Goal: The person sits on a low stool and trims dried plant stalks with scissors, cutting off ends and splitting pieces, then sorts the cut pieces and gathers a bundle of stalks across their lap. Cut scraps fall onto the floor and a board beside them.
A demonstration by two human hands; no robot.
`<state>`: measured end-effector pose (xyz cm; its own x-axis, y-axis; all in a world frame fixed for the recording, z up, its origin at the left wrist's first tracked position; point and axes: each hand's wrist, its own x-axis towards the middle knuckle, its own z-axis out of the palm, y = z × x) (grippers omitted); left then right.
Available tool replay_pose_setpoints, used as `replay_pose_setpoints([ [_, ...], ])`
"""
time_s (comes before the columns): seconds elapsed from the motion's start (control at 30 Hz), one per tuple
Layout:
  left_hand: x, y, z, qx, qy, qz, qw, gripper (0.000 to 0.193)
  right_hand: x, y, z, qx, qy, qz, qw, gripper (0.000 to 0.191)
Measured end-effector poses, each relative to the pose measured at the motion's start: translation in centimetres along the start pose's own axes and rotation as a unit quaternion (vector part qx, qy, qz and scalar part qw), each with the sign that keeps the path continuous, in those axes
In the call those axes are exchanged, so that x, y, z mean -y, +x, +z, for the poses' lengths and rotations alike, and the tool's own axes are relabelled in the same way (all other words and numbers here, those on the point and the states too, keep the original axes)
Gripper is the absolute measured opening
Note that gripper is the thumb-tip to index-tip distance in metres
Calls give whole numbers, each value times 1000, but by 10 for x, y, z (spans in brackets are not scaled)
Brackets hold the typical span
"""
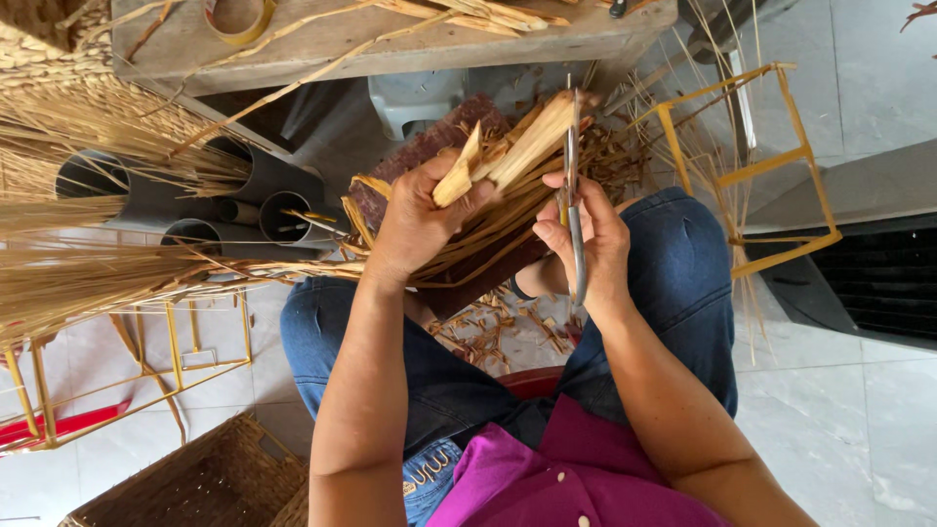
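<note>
My left hand (415,220) grips a bundle of flat, pale dried plant strips (517,146) whose cut ends point up and away from me. My right hand (590,244) holds a pair of metal scissors (572,185), the blades pointing up beside the bundle's ends. Both hands work over a dark reddish-brown board (429,146) resting across my knees, which are in blue jeans. Long strands of the same material trail off to the left from under my left hand.
Cut scraps (498,327) litter the tiled floor between my legs. A yellow wire frame (761,166) stands at right, another (127,361) at left. Grey pipes (244,195) and dried straw (88,263) lie left; a wooden bench (390,39) ahead; a woven basket (205,483) at lower left.
</note>
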<state>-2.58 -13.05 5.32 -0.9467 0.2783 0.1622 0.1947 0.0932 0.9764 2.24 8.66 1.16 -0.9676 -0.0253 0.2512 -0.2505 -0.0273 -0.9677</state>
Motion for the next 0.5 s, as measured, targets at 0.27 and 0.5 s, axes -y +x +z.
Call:
replay_pose_setpoints([
  [0.27, -10, -1, 29, -113, 110, 88, 984, 36, -2, -3, 5, 7, 7, 1, 1000, 41],
  [0.5, 3, -1, 36, -108, -10, 38, 993, 21, 3, -4, 3, 14, 26, 6, 1000, 45],
])
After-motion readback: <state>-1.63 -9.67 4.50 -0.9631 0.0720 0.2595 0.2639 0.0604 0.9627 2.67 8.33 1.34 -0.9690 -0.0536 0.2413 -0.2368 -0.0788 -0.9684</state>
